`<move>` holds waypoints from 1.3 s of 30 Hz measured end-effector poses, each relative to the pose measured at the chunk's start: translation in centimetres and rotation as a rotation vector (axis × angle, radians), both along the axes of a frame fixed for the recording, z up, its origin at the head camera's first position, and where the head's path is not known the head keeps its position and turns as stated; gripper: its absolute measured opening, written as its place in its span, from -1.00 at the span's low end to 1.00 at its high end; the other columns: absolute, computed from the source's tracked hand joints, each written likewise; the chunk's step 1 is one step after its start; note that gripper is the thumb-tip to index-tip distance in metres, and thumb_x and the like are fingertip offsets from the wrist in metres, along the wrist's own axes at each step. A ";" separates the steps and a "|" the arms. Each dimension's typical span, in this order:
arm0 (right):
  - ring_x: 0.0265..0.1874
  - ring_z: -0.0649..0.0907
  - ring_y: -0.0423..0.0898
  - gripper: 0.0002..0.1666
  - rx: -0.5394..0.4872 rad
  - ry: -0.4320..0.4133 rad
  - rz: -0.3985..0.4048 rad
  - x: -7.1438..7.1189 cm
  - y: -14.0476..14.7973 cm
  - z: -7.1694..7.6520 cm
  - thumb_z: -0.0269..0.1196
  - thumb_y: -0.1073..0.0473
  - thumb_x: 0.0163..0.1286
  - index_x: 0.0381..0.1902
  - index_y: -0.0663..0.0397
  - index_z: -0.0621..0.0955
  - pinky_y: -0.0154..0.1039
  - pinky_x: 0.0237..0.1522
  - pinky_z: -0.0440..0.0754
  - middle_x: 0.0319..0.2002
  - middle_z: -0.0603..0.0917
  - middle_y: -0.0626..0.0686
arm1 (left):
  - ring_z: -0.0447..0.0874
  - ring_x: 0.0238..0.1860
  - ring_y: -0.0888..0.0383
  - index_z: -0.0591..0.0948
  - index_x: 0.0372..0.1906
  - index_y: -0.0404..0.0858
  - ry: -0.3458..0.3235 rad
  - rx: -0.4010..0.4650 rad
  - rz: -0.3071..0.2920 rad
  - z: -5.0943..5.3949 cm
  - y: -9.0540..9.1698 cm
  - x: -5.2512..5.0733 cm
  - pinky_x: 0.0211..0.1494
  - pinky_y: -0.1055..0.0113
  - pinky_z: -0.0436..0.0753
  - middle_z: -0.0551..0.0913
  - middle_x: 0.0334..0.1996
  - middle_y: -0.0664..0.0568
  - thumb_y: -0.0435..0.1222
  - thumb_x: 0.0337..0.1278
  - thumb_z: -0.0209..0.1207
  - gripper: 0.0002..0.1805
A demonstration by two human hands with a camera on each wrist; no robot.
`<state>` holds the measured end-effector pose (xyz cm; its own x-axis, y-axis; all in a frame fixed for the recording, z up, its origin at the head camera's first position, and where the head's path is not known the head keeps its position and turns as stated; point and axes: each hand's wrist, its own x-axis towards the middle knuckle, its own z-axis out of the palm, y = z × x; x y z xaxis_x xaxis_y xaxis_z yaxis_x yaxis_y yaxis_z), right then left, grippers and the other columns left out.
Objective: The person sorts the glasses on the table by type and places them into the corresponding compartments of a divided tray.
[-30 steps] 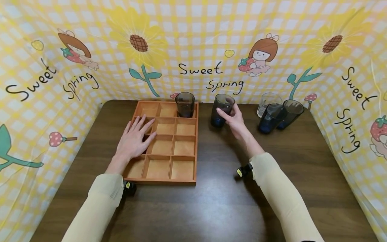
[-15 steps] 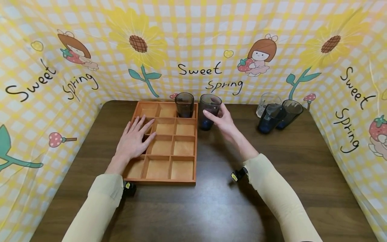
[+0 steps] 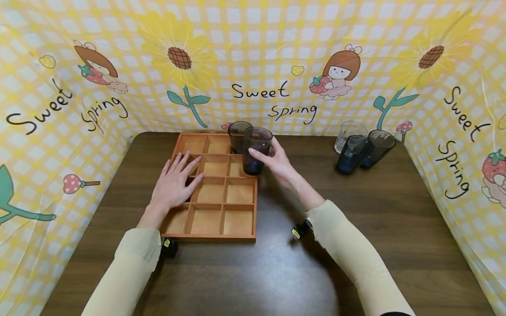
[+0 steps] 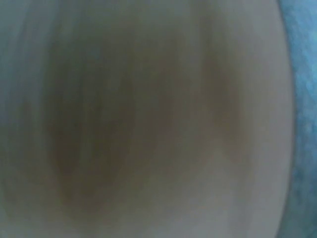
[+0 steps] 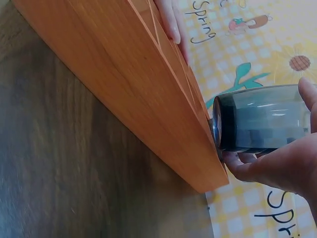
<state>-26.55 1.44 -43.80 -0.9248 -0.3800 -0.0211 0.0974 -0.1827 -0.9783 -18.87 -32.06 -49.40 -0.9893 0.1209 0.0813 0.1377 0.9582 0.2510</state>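
Observation:
My right hand (image 3: 278, 161) grips a dark tinted drinking glass (image 3: 256, 149) by its side, thumb in front. The glass is upright over the right edge of a wooden compartment tray (image 3: 211, 238), around the second row from the back. In the right wrist view the glass base (image 5: 224, 124) appears close to the tray's top edge; I cannot tell if they touch. Another dark glass (image 3: 238, 131) stands in the tray's back right compartment, partly hidden by the held one. My left hand (image 3: 172, 184) rests flat with spread fingers on the tray's left side. The left wrist view is only a blur.
At the back right of the table (image 3: 292, 272) stand two dark glasses, a front one (image 3: 352, 156) and one beside it (image 3: 379, 149), with a clear glass (image 3: 343, 137) behind them. A checked yellow cloth (image 3: 253, 52) hangs round the back and sides.
My right hand has carried the dark glass leftward from the table to above the tray's right edge. The left hand and the tray have stayed in place.

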 end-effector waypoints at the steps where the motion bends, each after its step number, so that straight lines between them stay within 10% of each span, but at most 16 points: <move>1: 0.32 0.68 -0.04 -0.24 -0.001 0.002 0.004 0.0 -0.2 -0.1 0.33 0.32 0.58 0.65 -0.05 0.39 -0.11 0.38 0.66 0.48 0.60 0.26 | -0.12 0.84 -0.27 0.14 0.82 0.13 -0.001 0.000 -0.001 0.0 0.0 0.0 0.85 -0.34 -0.16 0.01 0.83 -0.17 0.22 0.71 -0.05 -0.23; 6: 0.39 0.63 0.07 -0.20 0.003 0.030 0.034 0.3 -0.9 -0.6 0.32 0.36 0.57 0.67 -0.03 0.36 0.03 0.57 0.53 0.49 0.56 0.31 | -0.13 0.84 -0.27 0.14 0.82 0.14 -0.002 -0.002 -0.003 0.0 0.1 0.0 0.85 -0.34 -0.17 0.00 0.83 -0.17 0.22 0.71 -0.05 -0.23; 23: 0.45 0.64 0.20 -0.07 0.100 0.260 0.059 0.6 -2.9 -2.3 0.46 0.40 0.45 0.66 0.00 0.33 -0.29 0.25 0.70 0.46 0.61 0.29 | -0.13 0.84 -0.28 0.12 0.82 0.12 -0.011 -0.007 -0.003 0.2 0.2 0.2 0.85 -0.34 -0.16 -0.01 0.84 -0.18 0.26 0.72 -0.09 -0.21; 39: 0.48 0.62 0.18 -0.01 0.246 0.325 0.090 0.4 -3.4 -2.9 0.55 0.36 0.35 0.61 0.07 0.32 0.08 0.45 0.67 0.49 0.55 0.23 | -0.15 0.85 -0.27 0.11 0.82 0.14 -0.015 0.000 0.002 0.0 0.0 0.1 0.85 -0.32 -0.19 -0.01 0.84 -0.18 0.25 0.72 -0.09 -0.22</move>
<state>-26.16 -1.94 -46.69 -0.8617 -0.4794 0.1665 -0.2190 0.0554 -0.9741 -18.80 -32.04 -49.37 -0.9907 0.1193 0.0660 0.1323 0.9583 0.2534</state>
